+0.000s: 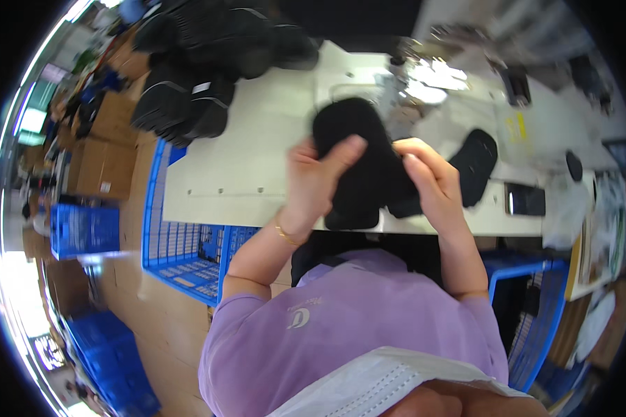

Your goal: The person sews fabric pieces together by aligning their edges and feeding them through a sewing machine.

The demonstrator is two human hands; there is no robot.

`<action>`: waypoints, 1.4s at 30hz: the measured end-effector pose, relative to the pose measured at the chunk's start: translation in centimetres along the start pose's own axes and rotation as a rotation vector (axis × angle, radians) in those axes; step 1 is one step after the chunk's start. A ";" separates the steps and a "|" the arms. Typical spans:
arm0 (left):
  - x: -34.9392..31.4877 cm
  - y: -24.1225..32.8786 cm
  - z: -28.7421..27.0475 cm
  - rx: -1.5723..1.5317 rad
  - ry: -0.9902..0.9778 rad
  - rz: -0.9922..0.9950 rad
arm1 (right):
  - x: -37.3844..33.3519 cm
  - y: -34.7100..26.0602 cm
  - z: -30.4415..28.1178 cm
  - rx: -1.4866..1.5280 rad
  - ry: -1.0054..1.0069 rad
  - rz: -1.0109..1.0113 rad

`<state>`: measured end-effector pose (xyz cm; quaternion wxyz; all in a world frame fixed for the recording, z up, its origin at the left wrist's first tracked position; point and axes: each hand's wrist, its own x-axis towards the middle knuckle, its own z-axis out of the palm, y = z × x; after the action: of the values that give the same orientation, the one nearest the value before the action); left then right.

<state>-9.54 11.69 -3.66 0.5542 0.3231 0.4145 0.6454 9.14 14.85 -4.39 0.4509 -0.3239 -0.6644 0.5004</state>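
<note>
In front of me, over the near edge of the white table, I hold a black padded fabric piece with a rounded end. My left hand grips its left side, with the thumb lying across the face. My right hand pinches its right edge between thumb and fingers. Part of the piece hangs below the hands, and its exact kind cannot be told. Just beyond my right hand lies another black curved pad on the table.
Black padded pieces are piled at the table's far left. Shiny machine parts stand behind my hands. A dark phone-like object rests at the right. Blue crates stand below the table, with cardboard boxes farther left.
</note>
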 end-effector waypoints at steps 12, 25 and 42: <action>1.3 -1.3 -1.5 -0.125 0.019 0.087 | -2.6 0.8 0.7 0.266 0.115 0.118; 3.4 -3.4 -4.8 0.249 0.095 0.181 | -4.3 2.7 1.0 0.247 0.200 0.002; 1.2 -2.9 0.2 0.442 -0.165 0.200 | -9.1 1.9 1.5 0.004 0.110 0.061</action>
<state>-8.30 13.05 -6.18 0.4356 0.5275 0.4647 0.5622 11.19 6.81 -8.84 0.4716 -0.3702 -0.6276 0.4967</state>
